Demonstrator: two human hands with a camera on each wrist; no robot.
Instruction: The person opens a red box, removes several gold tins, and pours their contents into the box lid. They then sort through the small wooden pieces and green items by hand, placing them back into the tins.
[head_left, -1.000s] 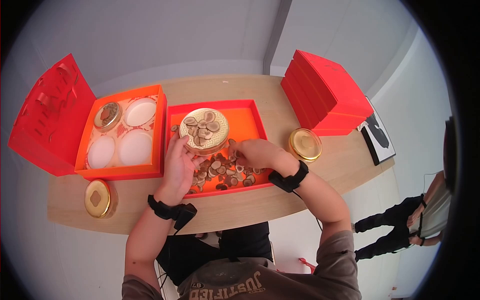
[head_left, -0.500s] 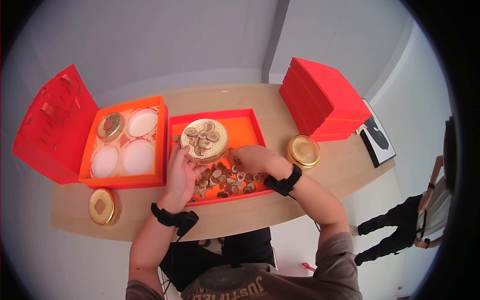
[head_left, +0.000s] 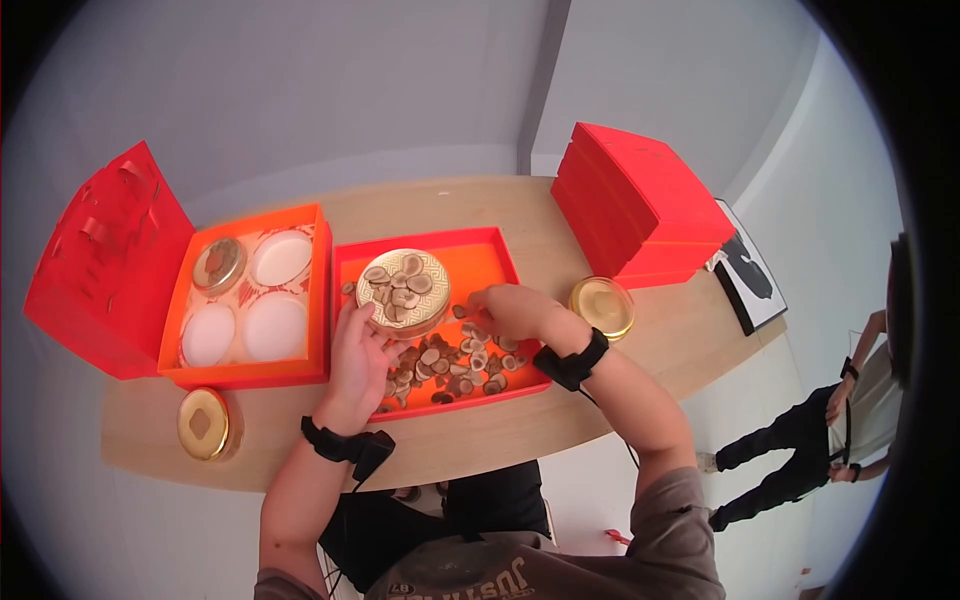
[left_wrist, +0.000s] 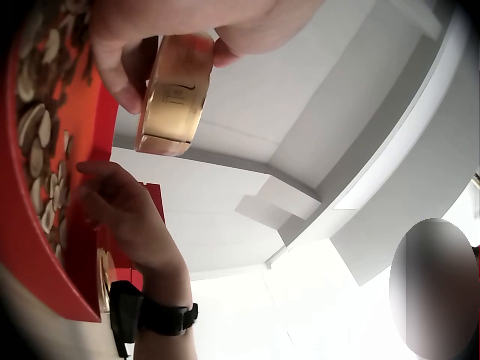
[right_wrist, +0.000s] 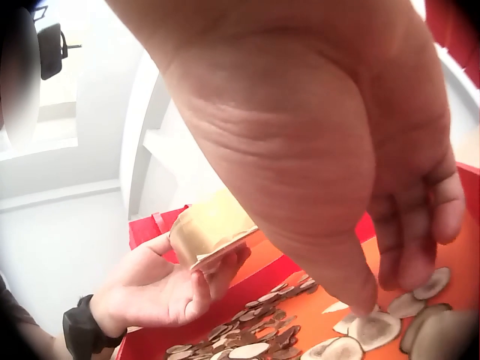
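My left hand (head_left: 358,365) holds a round gold jar (head_left: 432,300) by its side, above the red tray (head_left: 485,253). Several brown-edged dried slices (head_left: 412,265) lie on the jar's patterned top. In the left wrist view the jar's gold label (left_wrist: 174,97) faces the camera, with fingers on both sides. My right hand (head_left: 512,312) is over the tray, right of the jar, fingers pointing down and loosely bent. In the right wrist view its thumb tip overlaps a pale slice (right_wrist: 375,331). More loose slices (head_left: 432,362) spread along the tray's near side.
An open red gift box (head_left: 322,345) with round recesses stands left of the tray; one recess holds a jar (head_left: 220,265). Gold-lidded jars stand front left (head_left: 203,425) and right (head_left: 602,305). Red boxes (head_left: 640,200) and a black-and-white box (head_left: 752,285) are at right. Another person (head_left: 860,410) stands nearby.
The head view has shifted, so the table sits slightly lower in it. The left hand keeps its hold on the jar; the right hand stays low over the slices with small finger movements.
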